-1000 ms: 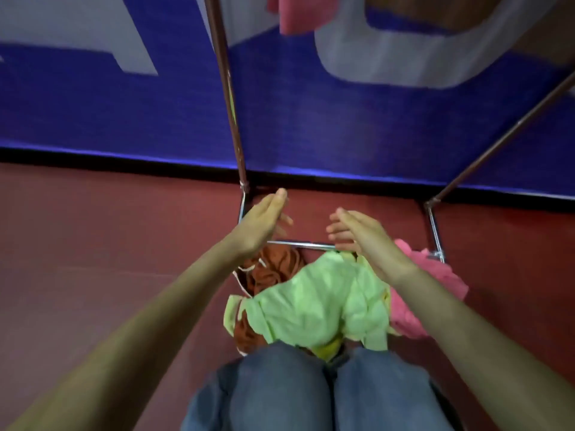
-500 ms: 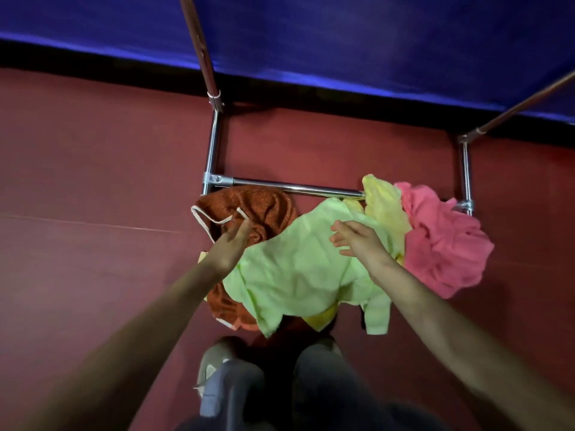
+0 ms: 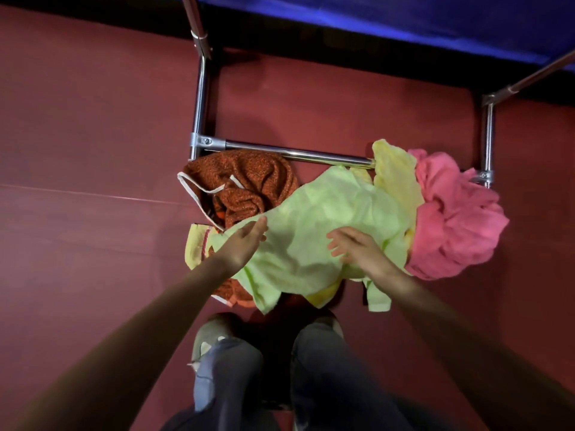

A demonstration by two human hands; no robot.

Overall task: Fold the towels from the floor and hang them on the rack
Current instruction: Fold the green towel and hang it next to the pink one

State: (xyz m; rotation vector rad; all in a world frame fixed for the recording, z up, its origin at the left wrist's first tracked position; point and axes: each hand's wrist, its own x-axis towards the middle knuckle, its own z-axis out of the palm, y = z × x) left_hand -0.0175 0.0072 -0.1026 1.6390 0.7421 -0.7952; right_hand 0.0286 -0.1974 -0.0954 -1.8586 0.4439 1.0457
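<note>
A pile of towels lies on the red floor by the foot of the metal rack (image 3: 289,153). On top is a light green towel (image 3: 314,219), spread and crumpled. An orange-brown towel (image 3: 249,181) with white trim lies to its left, a yellow towel (image 3: 395,169) and a bunched pink towel (image 3: 454,213) to its right. My left hand (image 3: 245,241) hovers at the green towel's left edge, fingers apart. My right hand (image 3: 357,247) is over the green towel's right half, fingers spread, holding nothing.
The rack's chrome base bars and two brown uprights (image 3: 194,23) stand in front of a blue wall (image 3: 404,20). My legs and one shoe (image 3: 208,337) are just below the pile. Red floor (image 3: 93,150) extends to the left and right.
The view has tilted down toward the floor. Both hands have dropped from near the rack bar onto the green towel, and the pile appears closer.
</note>
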